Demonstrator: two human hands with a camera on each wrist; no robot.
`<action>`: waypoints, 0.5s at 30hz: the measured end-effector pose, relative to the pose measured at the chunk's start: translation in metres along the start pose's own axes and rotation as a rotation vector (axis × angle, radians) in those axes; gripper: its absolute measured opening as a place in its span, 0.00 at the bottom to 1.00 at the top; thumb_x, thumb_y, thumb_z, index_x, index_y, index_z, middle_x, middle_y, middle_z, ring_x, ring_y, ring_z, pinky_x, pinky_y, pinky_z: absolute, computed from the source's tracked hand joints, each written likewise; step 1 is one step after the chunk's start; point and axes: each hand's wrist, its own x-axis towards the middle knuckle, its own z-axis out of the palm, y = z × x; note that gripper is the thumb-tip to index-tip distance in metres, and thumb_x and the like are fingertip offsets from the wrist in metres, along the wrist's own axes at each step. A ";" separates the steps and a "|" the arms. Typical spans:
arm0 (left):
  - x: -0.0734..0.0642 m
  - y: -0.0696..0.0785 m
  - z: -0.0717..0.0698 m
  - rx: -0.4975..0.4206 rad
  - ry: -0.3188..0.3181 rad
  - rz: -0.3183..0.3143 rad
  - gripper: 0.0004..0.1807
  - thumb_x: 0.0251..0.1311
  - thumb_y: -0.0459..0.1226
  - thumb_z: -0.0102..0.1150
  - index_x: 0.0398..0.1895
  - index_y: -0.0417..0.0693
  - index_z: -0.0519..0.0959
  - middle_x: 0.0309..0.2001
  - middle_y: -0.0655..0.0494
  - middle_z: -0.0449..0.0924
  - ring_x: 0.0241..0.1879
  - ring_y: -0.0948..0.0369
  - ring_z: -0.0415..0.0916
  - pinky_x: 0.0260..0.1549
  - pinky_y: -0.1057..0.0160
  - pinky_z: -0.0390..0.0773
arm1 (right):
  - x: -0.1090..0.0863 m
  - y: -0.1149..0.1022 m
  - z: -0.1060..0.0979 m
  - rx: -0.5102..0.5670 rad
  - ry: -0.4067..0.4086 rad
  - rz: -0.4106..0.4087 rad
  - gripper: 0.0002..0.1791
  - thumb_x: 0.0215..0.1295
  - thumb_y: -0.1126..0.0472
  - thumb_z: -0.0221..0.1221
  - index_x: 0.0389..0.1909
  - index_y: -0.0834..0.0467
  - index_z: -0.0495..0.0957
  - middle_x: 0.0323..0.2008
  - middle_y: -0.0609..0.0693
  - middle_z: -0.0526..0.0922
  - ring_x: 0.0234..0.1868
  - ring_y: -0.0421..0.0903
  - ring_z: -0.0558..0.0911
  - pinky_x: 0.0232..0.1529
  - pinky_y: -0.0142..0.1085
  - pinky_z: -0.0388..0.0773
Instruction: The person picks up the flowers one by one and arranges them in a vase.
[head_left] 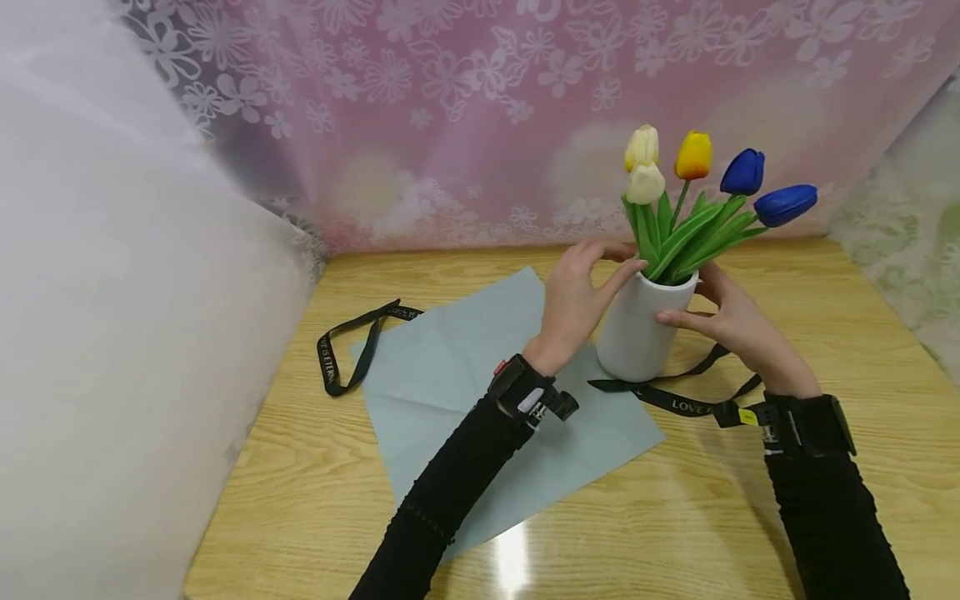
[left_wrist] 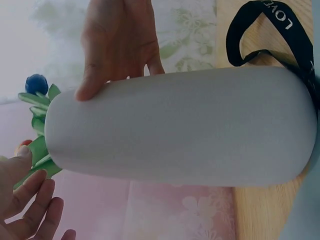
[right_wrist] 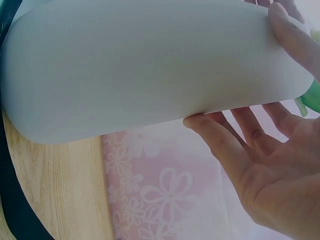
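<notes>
A white vase [head_left: 637,333] stands upright on the table, holding several tulips [head_left: 693,158] in cream, yellow and blue with green leaves [head_left: 692,237]. My right hand [head_left: 746,329] grips the vase's upper part from the right, thumb across the front and fingers round the back, as the right wrist view shows. At the rim, my left hand [head_left: 573,292] has its thumb and fingers around the lowest leaves; in the left wrist view its fingers [left_wrist: 32,197] are bent beside a leaf [left_wrist: 37,150]. The flower stems below the rim are hidden inside the vase.
Blue-grey wrapping paper [head_left: 450,375] lies creased under the vase's left side. A black ribbon [head_left: 330,358] with white lettering loops at the paper's left, and black ribbon [head_left: 678,404] shows again around the vase's base. A pink floral curtain [head_left: 450,125] hangs behind the wooden table [head_left: 300,500].
</notes>
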 end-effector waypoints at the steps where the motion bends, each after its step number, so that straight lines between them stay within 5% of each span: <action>1: 0.000 -0.001 -0.001 0.003 0.003 -0.001 0.13 0.69 0.45 0.63 0.48 0.48 0.84 0.49 0.56 0.85 0.53 0.62 0.78 0.58 0.74 0.70 | 0.000 0.000 -0.001 0.001 -0.001 0.003 0.51 0.67 0.62 0.67 0.80 0.32 0.46 0.80 0.56 0.50 0.76 0.69 0.54 0.62 0.77 0.56; 15: -0.002 -0.017 -0.016 0.036 0.054 -0.020 0.12 0.75 0.43 0.55 0.48 0.45 0.84 0.45 0.55 0.85 0.48 0.62 0.81 0.50 0.73 0.75 | -0.006 0.007 -0.010 -0.010 0.064 -0.014 0.50 0.70 0.61 0.64 0.80 0.32 0.43 0.80 0.54 0.48 0.77 0.69 0.52 0.64 0.74 0.57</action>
